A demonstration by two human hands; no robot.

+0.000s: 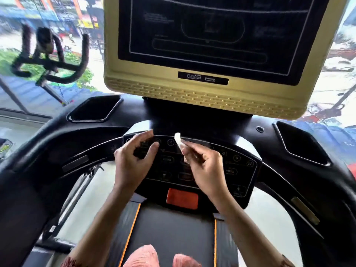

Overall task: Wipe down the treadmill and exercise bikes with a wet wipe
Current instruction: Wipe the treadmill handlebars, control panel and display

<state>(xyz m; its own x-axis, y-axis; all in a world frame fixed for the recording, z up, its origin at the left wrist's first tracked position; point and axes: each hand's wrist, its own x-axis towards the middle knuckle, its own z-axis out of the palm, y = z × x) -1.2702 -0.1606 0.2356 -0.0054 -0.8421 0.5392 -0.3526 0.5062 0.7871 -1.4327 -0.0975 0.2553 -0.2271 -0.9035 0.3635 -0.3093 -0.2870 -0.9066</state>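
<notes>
Your right hand (206, 166) pinches the white wipe (178, 140) over the treadmill console (240, 170); your left hand (133, 158) curls alongside, grasp impossible to tell.

Worn items, as visible:

1. The left hand (133, 164) and right hand (206, 170) are uncovered. Both forearms are uncovered along their visible length.
2. Left sleeve (70, 262): a small patch of dark red patterned fabric at the near left, by the elbow.
3. Right sleeve (287, 262): a similar patterned patch at the near right. The pattern on both sleeves is too blurred to read.
4. Lower garment (143, 256): salmon-pink fabric with a fine ribbed or pleated texture, seen as two rounded shapes at the near centre.
</notes>
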